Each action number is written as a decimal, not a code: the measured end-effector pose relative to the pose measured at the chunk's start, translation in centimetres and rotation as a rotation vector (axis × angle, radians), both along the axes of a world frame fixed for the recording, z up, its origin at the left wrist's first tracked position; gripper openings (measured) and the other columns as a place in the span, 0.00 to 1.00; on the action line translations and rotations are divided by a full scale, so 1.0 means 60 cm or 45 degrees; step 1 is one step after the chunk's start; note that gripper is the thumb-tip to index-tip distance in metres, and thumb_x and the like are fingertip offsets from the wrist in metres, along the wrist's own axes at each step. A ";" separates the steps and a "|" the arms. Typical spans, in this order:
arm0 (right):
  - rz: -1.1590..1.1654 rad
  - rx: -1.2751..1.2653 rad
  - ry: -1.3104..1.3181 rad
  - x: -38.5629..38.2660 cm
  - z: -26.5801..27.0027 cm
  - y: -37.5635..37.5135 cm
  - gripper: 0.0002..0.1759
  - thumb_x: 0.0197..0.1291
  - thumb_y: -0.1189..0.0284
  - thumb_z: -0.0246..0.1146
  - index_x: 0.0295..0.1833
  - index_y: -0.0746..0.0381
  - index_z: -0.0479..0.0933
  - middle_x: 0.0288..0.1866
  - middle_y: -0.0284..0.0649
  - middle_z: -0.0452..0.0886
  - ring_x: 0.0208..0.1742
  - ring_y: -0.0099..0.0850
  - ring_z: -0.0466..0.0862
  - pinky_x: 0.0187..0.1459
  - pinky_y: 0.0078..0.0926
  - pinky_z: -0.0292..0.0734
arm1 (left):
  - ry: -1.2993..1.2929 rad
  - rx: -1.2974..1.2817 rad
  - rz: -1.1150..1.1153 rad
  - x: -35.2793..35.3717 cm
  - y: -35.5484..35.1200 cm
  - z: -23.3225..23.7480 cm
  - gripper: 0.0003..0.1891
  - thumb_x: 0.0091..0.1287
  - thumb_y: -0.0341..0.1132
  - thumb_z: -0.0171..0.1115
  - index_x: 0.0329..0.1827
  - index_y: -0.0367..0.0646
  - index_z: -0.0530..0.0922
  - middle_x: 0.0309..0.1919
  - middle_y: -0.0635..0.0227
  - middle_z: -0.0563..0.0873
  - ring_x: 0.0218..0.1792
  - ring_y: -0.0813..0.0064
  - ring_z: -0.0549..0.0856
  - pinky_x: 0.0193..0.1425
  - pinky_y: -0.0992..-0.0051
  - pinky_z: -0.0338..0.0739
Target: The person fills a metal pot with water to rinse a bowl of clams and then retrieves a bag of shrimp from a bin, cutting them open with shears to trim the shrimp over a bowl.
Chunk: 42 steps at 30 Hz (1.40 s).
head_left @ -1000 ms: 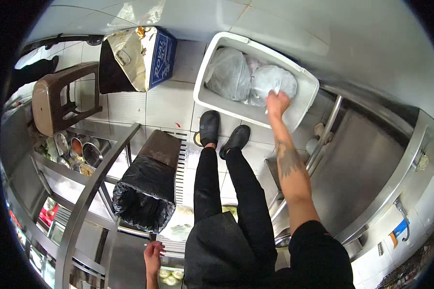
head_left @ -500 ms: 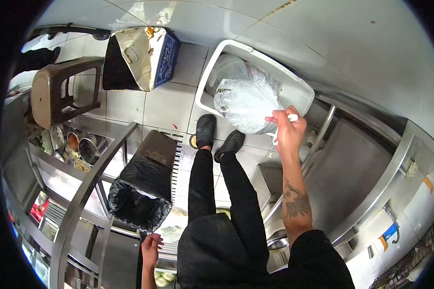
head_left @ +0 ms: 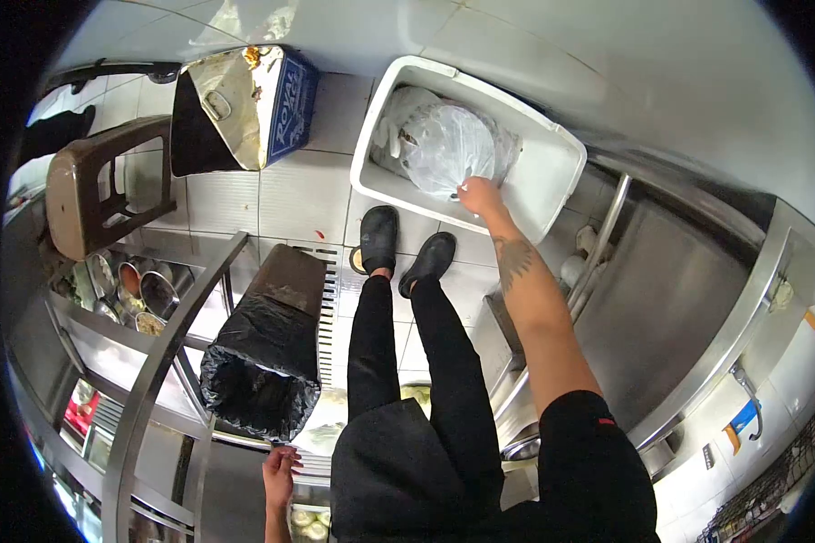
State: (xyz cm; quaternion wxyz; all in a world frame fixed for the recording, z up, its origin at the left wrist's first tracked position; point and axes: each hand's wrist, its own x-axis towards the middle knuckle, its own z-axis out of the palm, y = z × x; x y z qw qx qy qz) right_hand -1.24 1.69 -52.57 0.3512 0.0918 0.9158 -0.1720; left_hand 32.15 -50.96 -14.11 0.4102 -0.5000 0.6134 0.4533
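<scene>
My right hand (head_left: 482,196) is closed around the gathered neck of a translucent white plastic bag (head_left: 451,145). The bag is full, and it sits low inside a white plastic bin (head_left: 552,136), over other plastic at the bin's left end. My left hand (head_left: 281,466) hangs low, with loosely bent fingers and nothing visible in them. Close above it is the mouth of a bin with a black liner (head_left: 276,317).
A blue and metal tin (head_left: 290,109) stands by the wall, beside a brown plastic stool (head_left: 91,199). On the left is a steel rack (head_left: 167,353) with several metal pots. A steel counter (head_left: 652,317) runs along the right. My shoes (head_left: 430,258) are on the tiled floor.
My right hand has moved forward and left, lowering the bag from over the bin's near rim down into the white bin. My left hand has barely moved.
</scene>
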 end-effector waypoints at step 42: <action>-1.328 -0.896 0.804 0.274 0.816 -0.039 0.08 0.52 0.81 0.57 0.22 0.68 0.72 0.21 0.33 0.71 0.19 0.23 0.71 0.23 0.25 0.68 | 0.535 -0.010 0.187 0.109 0.001 0.054 0.08 0.72 0.34 0.52 0.43 0.44 0.80 0.31 0.72 0.83 0.28 0.82 0.82 0.28 0.81 0.73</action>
